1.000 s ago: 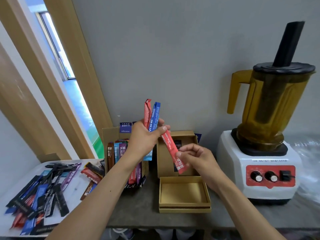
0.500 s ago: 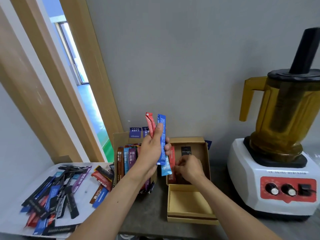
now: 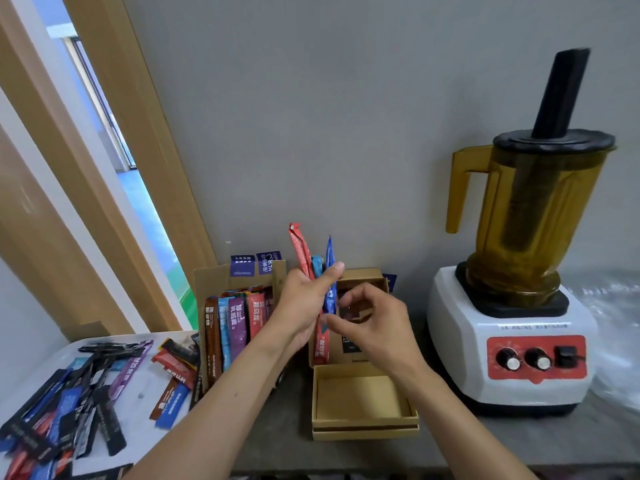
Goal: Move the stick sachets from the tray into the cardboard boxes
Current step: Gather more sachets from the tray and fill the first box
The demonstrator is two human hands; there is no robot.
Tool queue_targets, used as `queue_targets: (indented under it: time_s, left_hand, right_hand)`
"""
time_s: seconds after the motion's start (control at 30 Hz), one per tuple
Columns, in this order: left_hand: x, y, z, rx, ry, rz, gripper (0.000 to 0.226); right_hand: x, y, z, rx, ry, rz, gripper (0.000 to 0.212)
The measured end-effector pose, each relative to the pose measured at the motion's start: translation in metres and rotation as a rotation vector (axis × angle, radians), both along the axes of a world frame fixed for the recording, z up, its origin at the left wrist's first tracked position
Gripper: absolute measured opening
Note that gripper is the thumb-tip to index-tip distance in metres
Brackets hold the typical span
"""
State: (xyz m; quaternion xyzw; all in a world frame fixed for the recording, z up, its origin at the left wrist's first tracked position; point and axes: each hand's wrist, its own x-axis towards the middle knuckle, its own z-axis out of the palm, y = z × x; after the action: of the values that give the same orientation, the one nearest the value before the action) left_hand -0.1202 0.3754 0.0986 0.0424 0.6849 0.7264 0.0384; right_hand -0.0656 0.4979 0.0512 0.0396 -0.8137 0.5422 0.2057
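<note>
White flat tray (image 3: 145, 393) at near left, cut by the left and bottom frame edges. Loose pile of foil stick sachets (image 3: 69, 410) covers its left half, overlapping, count not readable; bare strip along the tray's right side. Both forearms enter from the bottom edge, elbows out of frame.

Shallow open brown cardboard box (image 3: 363, 433) lies flat on the grey counter (image 3: 519, 441), nothing inside, free counter on its right up to the blender.

Left hand (image 3: 304, 306) grips a bunch of three foil stick sachets (image 3: 299, 251), red, light blue, dark blue, upright, tops fanned above the fist. Right hand (image 3: 374, 327) just beside it, fingers curled with a gap, thumb tip at the dark blue sachet's lower end; whether it touches or pinches, cannot tell.

Behind the left wrist, a tall open brown cardboard box (image 3: 214, 282) packed with upright sachets, its right wall hidden by the arm. Second upright brown cardboard box (image 3: 363, 275) behind the hands, inside mostly blocked; one red sachet (image 3: 321, 348) stands at its left wall.

White-and-red blender with amber jug (image 3: 512, 358) at right, near the wall. Blurred clear plastic (image 3: 616, 323) at the right edge.
</note>
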Motion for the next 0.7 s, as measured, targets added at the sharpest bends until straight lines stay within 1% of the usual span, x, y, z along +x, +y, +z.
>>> queue_targets:
  time_s: [0.03, 0.1, 0.17, 0.23, 0.33, 0.47, 0.6, 0.63, 0.7]
  left_hand:
    - [0.0, 0.003, 0.0, -0.009, -0.011, -0.015, 0.031]
    - [0.001, 0.005, 0.0, 0.0, -0.018, -0.043, 0.022]
    - [-0.001, 0.004, 0.001, 0.002, -0.002, -0.051, 0.018]
    - [-0.005, 0.002, 0.002, -0.003, 0.029, -0.036, 0.018]
    - [-0.011, -0.003, 0.003, -0.035, 0.097, 0.044, 0.02]
    - [-0.015, -0.003, 0.004, -0.104, 0.121, 0.085, 0.02]
    - [-0.016, -0.003, 0.003, -0.119, 0.116, 0.067, 0.017]
    - [-0.015, -0.003, 0.003, -0.108, 0.111, 0.064, 0.017]
    - [-0.015, -0.004, 0.005, -0.085, 0.104, 0.08, 0.016]
  right_hand:
    - [-0.001, 0.0, -0.002, 0.022, 0.006, -0.02, 0.027]
    - [-0.002, 0.003, -0.004, 0.006, 0.0, -0.036, 0.025]
    - [-0.002, 0.011, -0.005, -0.099, -0.036, -0.007, 0.023]
    - [-0.002, 0.022, -0.008, -0.241, -0.098, 0.078, 0.021]
    - [-0.001, 0.032, -0.013, -0.33, -0.199, 0.192, 0.022]
    - [-0.003, 0.037, -0.018, -0.337, -0.207, 0.253, 0.023]
    - [-0.008, 0.036, -0.019, -0.34, -0.191, 0.248, 0.023]
    - [-0.01, 0.036, -0.022, -0.316, -0.185, 0.235, 0.022]
    - [-0.016, 0.038, -0.029, -0.202, -0.188, 0.164, 0.015]
